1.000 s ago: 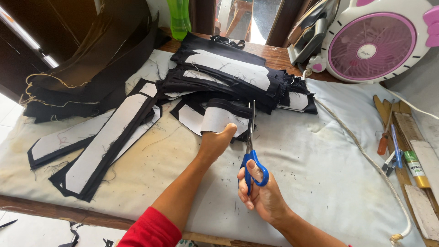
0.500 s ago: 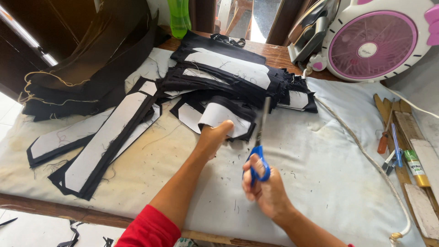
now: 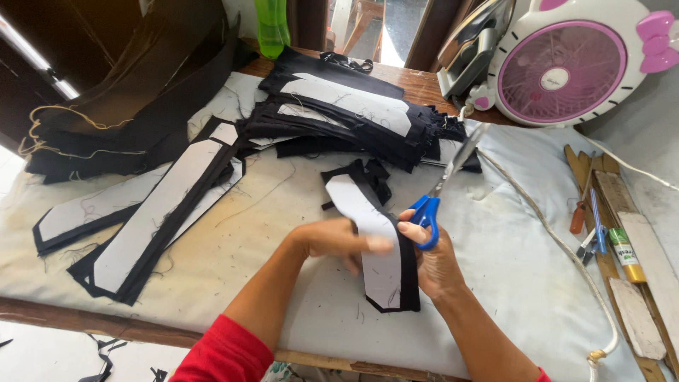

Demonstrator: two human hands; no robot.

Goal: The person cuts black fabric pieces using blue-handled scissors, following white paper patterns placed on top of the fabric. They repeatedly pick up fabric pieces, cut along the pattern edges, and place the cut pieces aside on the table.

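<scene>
A long black-and-white fabric piece [image 3: 378,244] is gripped at its middle by the left hand [image 3: 332,240], its long axis running away up the table, while blue-handled scissors [image 3: 435,205] are clasped by the right hand [image 3: 435,258] just beside its right edge

A small tailoring or sewing workshop, likely home-based. The padded, cloth-covered counter [image 3: 233,233] carries stacks of cut black fabric pieces [image 3: 353,117] with white interfacing at 12 o'clock, more long pieces [image 3: 141,226] at 9 o'clock, blue-handled scissors [image 3: 435,205], wooden rulers [image 3: 622,233] at 3 o'clock, and a pink-and-white fan [image 3: 566,64] at 1 o'clock.
</scene>
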